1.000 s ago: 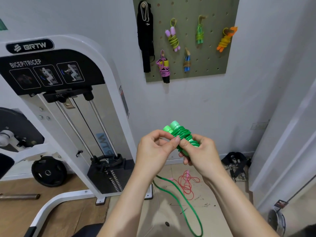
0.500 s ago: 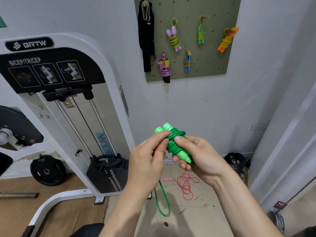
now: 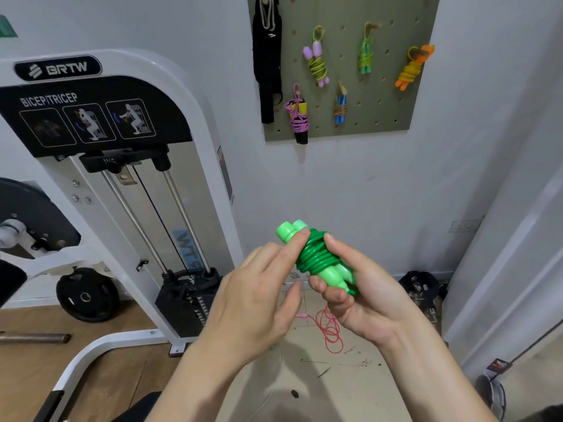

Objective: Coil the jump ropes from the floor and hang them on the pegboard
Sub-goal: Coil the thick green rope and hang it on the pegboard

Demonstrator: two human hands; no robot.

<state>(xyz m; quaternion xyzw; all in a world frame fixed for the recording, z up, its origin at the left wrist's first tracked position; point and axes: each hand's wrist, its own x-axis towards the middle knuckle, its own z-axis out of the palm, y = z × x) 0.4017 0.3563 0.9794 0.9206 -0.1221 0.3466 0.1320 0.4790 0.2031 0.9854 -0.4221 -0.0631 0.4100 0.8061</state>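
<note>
Since half a second ago: the slack green tail hanging toward the floor (image 3: pixel 304 376) was gone, all wound in. The left hand (image 3: pixel 253 296) had gone from a pinch to fingers nearly straight, index tip resting on the wraps just under the handle caps. The right hand (image 3: pixel 359 293) gripped the green jump rope (image 3: pixel 316 254) from below, fingers curled round the handle bodies, thumb on top of the coil. Bundle sat mid-frame, well below the pegboard (image 3: pixel 384 111) at top centre-right.

Risks, my read:
- Cord end not visibly tucked, so lifting the left index could let the last turns spring off.
- Cord looked like smooth, glossy plastic, round section. Low friction, so it probably wants to uncoil.
- No free loop visible on the bundle. The hung ropes (image 3: pixel 316 63) each sat on a peg by a loop, so this one may have nothing to hook.

Handles (image 3: pixel 286 233): light green hard plastic, cylindrical, stepped caps, side by side. Wraps darker green, tight, stacked in a rough spiral.

Pink rope (image 3: pixel 330 330): thin cord in a loose tangle on the pale floor, not yet coiled.
</note>
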